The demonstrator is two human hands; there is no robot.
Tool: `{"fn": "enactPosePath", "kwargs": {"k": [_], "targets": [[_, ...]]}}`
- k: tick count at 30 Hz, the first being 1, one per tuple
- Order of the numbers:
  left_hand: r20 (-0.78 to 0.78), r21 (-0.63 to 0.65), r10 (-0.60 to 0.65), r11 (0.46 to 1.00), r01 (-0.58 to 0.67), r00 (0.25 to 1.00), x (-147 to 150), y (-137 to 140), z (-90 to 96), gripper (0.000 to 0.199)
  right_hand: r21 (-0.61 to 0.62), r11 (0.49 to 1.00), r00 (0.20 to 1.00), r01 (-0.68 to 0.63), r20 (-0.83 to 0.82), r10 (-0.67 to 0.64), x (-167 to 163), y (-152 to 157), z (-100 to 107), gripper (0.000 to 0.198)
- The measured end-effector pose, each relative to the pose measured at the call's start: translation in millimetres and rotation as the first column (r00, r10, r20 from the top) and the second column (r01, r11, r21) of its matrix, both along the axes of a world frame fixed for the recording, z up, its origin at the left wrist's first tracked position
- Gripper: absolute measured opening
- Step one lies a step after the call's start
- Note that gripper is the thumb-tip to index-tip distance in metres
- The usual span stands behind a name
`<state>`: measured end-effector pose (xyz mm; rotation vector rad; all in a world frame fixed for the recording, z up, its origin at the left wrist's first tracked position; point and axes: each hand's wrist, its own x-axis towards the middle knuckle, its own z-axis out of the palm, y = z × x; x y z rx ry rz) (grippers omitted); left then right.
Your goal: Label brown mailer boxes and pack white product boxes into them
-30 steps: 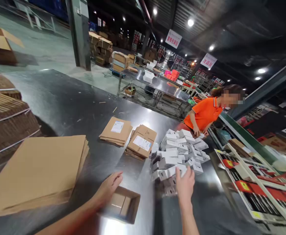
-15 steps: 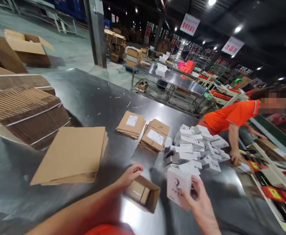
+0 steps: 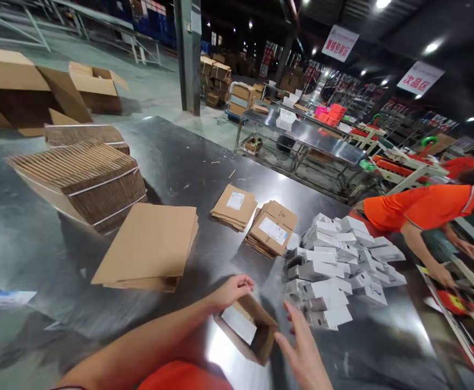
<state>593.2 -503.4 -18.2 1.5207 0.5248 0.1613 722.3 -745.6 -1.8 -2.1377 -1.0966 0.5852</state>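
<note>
Your right hand (image 3: 302, 352) hovers with fingers spread, holding nothing, just beside the small carton (image 3: 248, 329) on the counter (image 3: 171, 162). Your left hand (image 3: 232, 290) grips the carton's far rim; a white box lies inside. Beyond sits the heap of white boxes (image 3: 338, 265).

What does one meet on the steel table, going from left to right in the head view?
Strapped bundle of flat brown cardboard → loose stack of flat cardboard sheets → small open cardboard box → pile of small white boxes.
</note>
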Motion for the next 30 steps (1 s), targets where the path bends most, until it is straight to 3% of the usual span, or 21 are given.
{"fn": "enactPosePath", "kwargs": {"k": [4,7,9,12,14,16,19,21,26,30], "targets": [[-0.066,0.167,0.179,0.972,-0.166,0.982,3.9,-2.4,-3.2,0.037,0.0,1.0,0.987,0.0,-0.161,0.0,-6.2,-9.9,-33.1,0.082],[-0.188,0.291,0.298,0.927,-0.237,0.936,-10.1,-9.6,-3.5,0.036,0.037,0.996,0.991,0.077,-0.115,-0.073,-29.4,10.6,-50.6,0.083],[-0.224,0.336,0.313,0.914,-0.229,0.923,-32.0,-18.7,-5.9,0.031,0.056,0.993,0.994,0.109,-0.038,-0.106,-40.4,22.4,-56.9,0.083],[-0.117,0.4,0.213,0.904,-0.15,0.97,-72.2,-35.0,-10.5,0.026,0.077,0.988,0.988,0.135,0.06,-0.14,-44.9,28.2,-63.0,0.079],[-0.083,0.494,0.103,0.868,-0.049,0.991,-92.0,-44.8,-10.3,0.034,0.073,0.99,0.988,0.124,0.08,-0.129,-43.2,26.7,-66.3,0.078],[-0.16,0.586,-0.048,0.799,0.134,0.986,-100.3,-53.2,-6.4,0.052,0.071,0.992,0.991,0.101,0.077,-0.107,-41.2,24.2,-68.1,0.078],[-0.348,0.604,-0.273,0.666,0.437,0.897,-95.6,-63.5,2.3,0.075,0.092,0.995,0.997,0.049,0.06,-0.055,-40.7,22.7,-66.2,0.077],[-0.41,0.583,-0.32,0.628,0.515,0.854,-88.8,-67.7,7.4,0.074,0.098,0.995,0.999,0.03,0.029,-0.033,-41.9,23.2,-62.6,0.076],[-0.429,0.549,-0.292,0.667,0.503,0.855,-83.4,-68.7,14.3,0.055,0.089,0.981,0.969,0.17,-0.194,-0.15,-42.2,16.7,-56.6,0.086],[-0.415,0.528,-0.304,0.687,0.499,0.858,-86.2,-69.1,15.7,0.06,0.142,0.927,0.834,0.348,-0.499,-0.236,-38.3,-12.3,-56.0,0.101]]}}
